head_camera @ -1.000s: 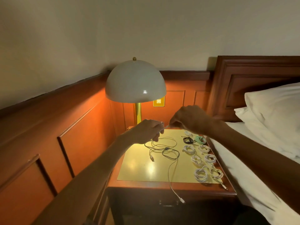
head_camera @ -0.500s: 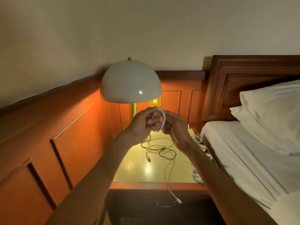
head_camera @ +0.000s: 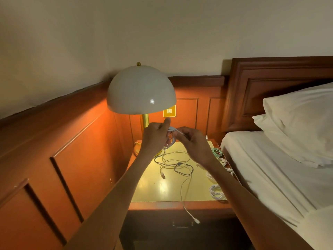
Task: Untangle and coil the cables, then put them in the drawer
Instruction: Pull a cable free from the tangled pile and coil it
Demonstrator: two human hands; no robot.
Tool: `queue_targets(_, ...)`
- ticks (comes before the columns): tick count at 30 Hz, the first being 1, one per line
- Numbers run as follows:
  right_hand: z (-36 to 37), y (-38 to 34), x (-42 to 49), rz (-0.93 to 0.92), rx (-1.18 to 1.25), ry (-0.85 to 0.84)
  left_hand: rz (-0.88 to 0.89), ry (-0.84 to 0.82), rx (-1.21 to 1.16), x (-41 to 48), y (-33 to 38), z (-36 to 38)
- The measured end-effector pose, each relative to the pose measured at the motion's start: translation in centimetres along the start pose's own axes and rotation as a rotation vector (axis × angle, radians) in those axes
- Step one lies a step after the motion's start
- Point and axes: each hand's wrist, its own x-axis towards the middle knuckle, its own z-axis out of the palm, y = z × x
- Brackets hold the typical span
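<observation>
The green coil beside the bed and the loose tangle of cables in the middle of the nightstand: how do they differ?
The green coil is wound into a tight bundle; the tangle sprawls in loose, crossing loops. The green coil is mint; the tangle mixes white and dark strands. The green coil sits at the nightstand's right edge; the tangle lies mid-top, one white end hanging over the front. Both rest on the nightstand.

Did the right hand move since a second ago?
Yes. The right hand moved left, away from the teal coiled cable and toward the lamp stem.
</observation>
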Motion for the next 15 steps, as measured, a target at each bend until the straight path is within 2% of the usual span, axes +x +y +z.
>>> queue_targets(2,-0.9,-0.1,0.2,-0.022,-0.008,-0.028,0.104,-0.047,0.01,-0.1,-0.3,0.1)
queue_targets(5,-3.1,-0.4,0.7,-0.048,-0.077,-0.094,0.078,-0.372,-0.155,-0.3,-0.1,-0.6)
queue_targets(7,-4.2,-0.5,0.9,-0.058,-0.129,-0.164,0.103,-0.516,-0.102,-0.3,0.2,-1.3)
queue_targets(9,-4.8,-0.9,0.9,-0.085,-0.146,-0.203,0.229,-0.463,0.105,-0.5,0.9,-1.7)
queue_targets(12,-5.4,-1.4,1.5,-0.073,-0.204,-0.19,0.574,-0.103,0.75,-1.0,1.5,-1.2)
queue_targets(13,-5.7,-1.5,1.7,-0.061,-0.213,-0.208,0.608,-0.052,0.843,-1.2,1.7,-1.0)
queue_targets(15,-6.5,-1.6,1.9,-0.03,-0.163,-0.311,0.563,-0.142,0.749,-1.0,1.2,-0.7)
